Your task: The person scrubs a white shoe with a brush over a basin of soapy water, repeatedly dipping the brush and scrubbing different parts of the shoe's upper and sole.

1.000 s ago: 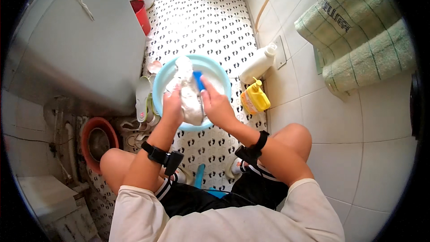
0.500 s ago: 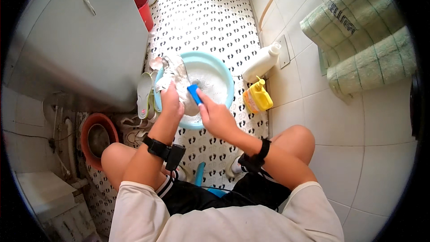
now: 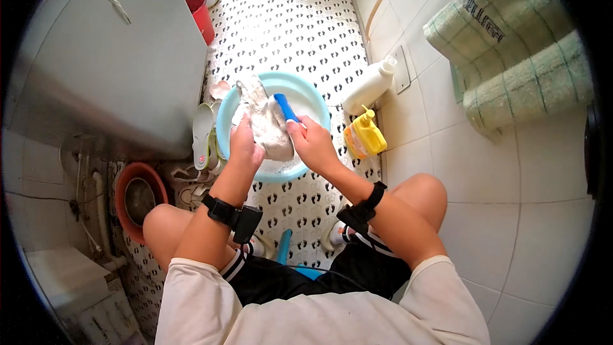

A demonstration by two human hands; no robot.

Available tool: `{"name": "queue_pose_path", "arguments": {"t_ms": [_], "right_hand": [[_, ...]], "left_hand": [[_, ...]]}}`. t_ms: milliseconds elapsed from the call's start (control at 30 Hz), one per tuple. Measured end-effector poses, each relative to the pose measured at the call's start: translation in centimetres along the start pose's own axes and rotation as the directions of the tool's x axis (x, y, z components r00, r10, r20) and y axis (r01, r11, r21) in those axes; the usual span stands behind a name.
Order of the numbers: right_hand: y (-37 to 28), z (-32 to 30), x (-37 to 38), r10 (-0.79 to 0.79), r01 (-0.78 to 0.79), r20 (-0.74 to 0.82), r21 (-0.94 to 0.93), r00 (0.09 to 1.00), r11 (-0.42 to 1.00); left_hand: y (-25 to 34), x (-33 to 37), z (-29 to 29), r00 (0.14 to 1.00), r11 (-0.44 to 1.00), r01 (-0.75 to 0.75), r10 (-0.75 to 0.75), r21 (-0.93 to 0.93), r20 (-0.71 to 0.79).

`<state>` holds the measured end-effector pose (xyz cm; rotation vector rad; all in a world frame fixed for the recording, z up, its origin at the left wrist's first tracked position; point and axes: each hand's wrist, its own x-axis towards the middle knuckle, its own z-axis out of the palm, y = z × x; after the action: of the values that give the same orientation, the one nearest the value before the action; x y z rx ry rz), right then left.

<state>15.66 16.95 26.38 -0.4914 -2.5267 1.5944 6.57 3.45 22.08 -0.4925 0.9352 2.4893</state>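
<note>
Over the light blue basin [image 3: 324, 103], which holds foamy water, I hold a wet white shoe [image 3: 271, 133] at a tilt. My left hand [image 3: 245, 144] is closed around its near left part. My right hand [image 3: 313, 143] grips a blue-handled brush [image 3: 286, 108], whose head lies against the right side of the shoe. The bristles are mostly hidden between brush and shoe. Suds cling to the shoe's surface.
Right of the basin stand a white bottle [image 3: 370, 85] and a yellow pump bottle [image 3: 365, 135] by the tiled wall. Left are slippers [image 3: 202, 135], sandals [image 3: 191, 197], an orange bucket [image 3: 121, 204] and a large grey cabinet-like body [image 3: 128, 64]. A red bucket [image 3: 201, 19] stands farther off.
My right hand and the brush have moved slightly up and right, and the brush handle has shifted along the shoe's right side. The shoe has turned a little, showing more of its surface.
</note>
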Motion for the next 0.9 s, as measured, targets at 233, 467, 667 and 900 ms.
{"name": "queue_pose_path", "arguments": {"t_ms": [233, 467, 667, 900], "right_hand": [[1.5, 0.9, -0.7, -0.195, 0.187, 0.038, 0.168, 0.98, 0.968], [0.3, -1.4, 0.6, -0.097, 0.091, 0.113, 0.054, 0.989, 0.994], [1.0, -0.9, 1.1, -0.183, 0.161, 0.14, 0.158, 0.973, 0.974], [-2.7, -1.5, -0.6, -0.064, 0.062, -0.021, -0.08, 0.998, 0.995]], "left_hand": [[1.7, -0.9, 0.8, 0.989, 0.989, 0.116, -0.106, -0.094, 0.108], [1.6, -3.2, 1.1, 0.968, 0.935, -0.01, -0.08, 0.355, 0.237], [0.1, -3.7, 1.5, 0.99, 0.907, -0.094, 0.043, 0.412, 0.132], [0.1, -2.0, 0.2, 0.994, 0.934, -0.103, 0.088, 0.341, 0.059]]}}
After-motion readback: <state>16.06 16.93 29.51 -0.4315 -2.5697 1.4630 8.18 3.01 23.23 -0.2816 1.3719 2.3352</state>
